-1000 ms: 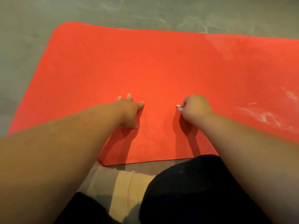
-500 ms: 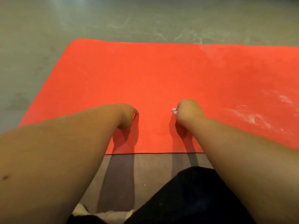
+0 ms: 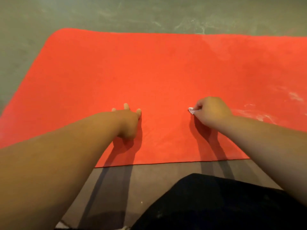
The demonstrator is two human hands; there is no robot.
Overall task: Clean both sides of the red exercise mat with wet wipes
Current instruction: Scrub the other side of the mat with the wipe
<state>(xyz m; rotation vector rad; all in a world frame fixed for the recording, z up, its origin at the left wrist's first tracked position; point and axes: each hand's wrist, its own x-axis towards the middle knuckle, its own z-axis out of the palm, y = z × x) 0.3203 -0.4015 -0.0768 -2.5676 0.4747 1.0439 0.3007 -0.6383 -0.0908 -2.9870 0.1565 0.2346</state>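
Note:
The red exercise mat (image 3: 149, 77) lies flat on the floor and fills most of the head view. My left hand (image 3: 128, 121) presses flat on the mat near its front edge, fingers spread. My right hand (image 3: 211, 113) rests on the mat to the right, closed around a small white wet wipe (image 3: 191, 110) whose corner sticks out on the left of the fist. Whitish smears (image 3: 259, 113) mark the mat at the right.
Grey concrete floor (image 3: 149, 14) surrounds the mat on the far side and left. A strip of floor (image 3: 141, 176) lies between the mat's front edge and my dark-clothed legs (image 3: 216, 205) at the bottom.
My left hand's fingers, curled half a second ago, now spread flat on the mat. Both hands stay near the front edge, and the view shifted slightly.

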